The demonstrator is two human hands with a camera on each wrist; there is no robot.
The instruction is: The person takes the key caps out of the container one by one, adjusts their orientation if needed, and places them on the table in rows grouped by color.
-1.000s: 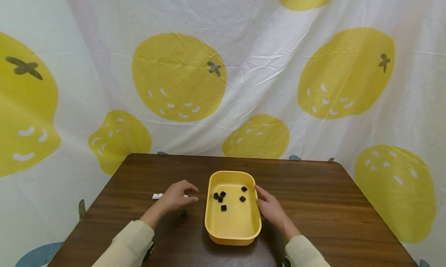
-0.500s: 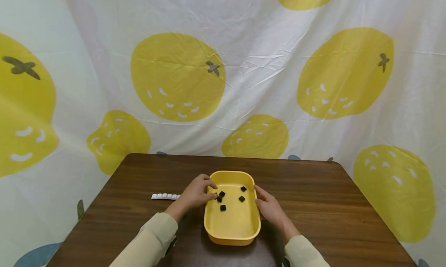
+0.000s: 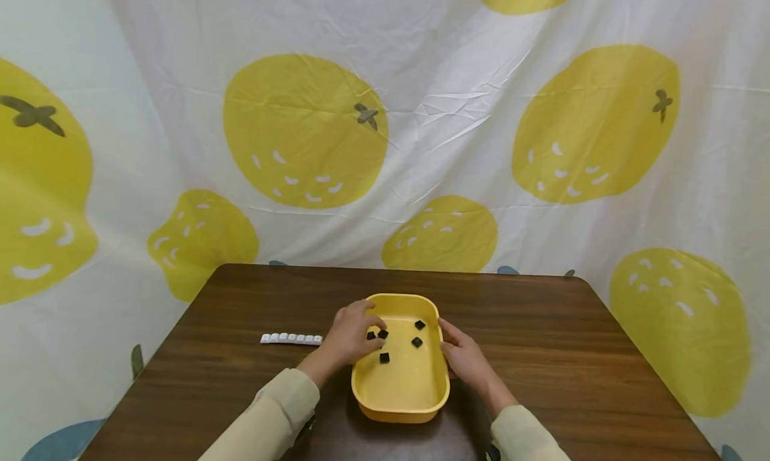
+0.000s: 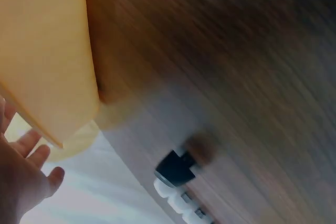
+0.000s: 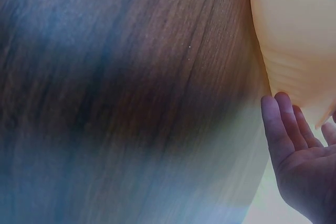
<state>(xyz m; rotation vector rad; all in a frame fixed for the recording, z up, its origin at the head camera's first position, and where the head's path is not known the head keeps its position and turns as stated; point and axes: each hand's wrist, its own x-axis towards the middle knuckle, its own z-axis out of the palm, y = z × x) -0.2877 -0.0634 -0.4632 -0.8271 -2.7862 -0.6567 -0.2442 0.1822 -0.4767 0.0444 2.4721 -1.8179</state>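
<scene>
1. We see the yellow tray [image 3: 403, 389] on the brown surface [image 3: 541, 354], its long sides running from 12 to 6 o'clock.
2. At the tray's 10 o'clock, we find the left hand [image 3: 349, 335] reaching over the rim, thumb and index finger curved around a small cluster; whether they pinch anything, we cannot tell.
3. At its 3 o'clock, we see the right hand [image 3: 470, 362] touching the tray's side, its fingers fairly straight against the outer wall.
4. Inside, we count 5 plainly visible black keycaps [image 3: 384, 358]: 2 by the left fingertips at 10 o'clock, 1 at 9 o'clock and 2 towards 1 o'clock.
5. Outside, at the tray's 9 o'clock, we see 7 white keycaps [image 3: 291, 339] in a straight row.
6. In the left wrist view, we notice 1 lone black keycap [image 4: 176, 169] at the row's end; whether it touches, we cannot tell.
7. Beyond the surface, at 12 o'clock, we see a lemon-printed cloth [image 3: 445, 147].
</scene>
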